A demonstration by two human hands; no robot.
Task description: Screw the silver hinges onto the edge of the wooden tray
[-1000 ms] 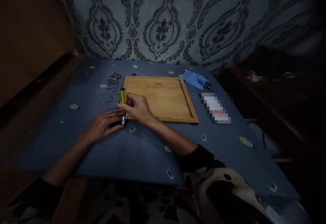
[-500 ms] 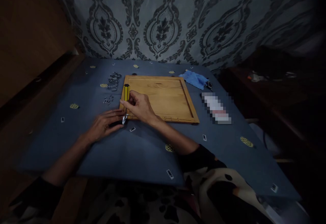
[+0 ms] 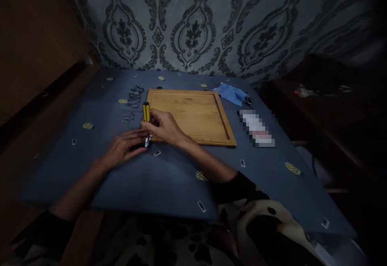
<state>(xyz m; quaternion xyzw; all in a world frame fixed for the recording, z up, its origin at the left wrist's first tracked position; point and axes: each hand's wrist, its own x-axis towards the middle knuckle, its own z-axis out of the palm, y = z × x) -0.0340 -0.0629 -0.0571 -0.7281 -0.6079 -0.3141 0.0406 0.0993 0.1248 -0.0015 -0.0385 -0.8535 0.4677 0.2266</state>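
My right hand [image 3: 165, 126] is wrapped round a yellow-and-black screwdriver [image 3: 146, 112], held upright with its tip down at the near left corner of a wooden frame [image 3: 193, 114]. My left hand [image 3: 125, 147] lies on the blue tablecloth with its fingertips pinching a small metal bracket [image 3: 147, 141] against that corner, right under the screwdriver tip. The tip itself is hidden by my fingers.
A pile of metal hangers [image 3: 135, 94] and loose screws [image 3: 128, 118] lie left of the frame. A blue cloth [image 3: 229, 93] and a blurred-out flat item [image 3: 256, 128] sit to the right. A dark side table [image 3: 317, 104] stands at the far right.
The screwdriver handle swung slightly right and then back left as my right hand turned on it. My left hand and the bracket stayed in place.
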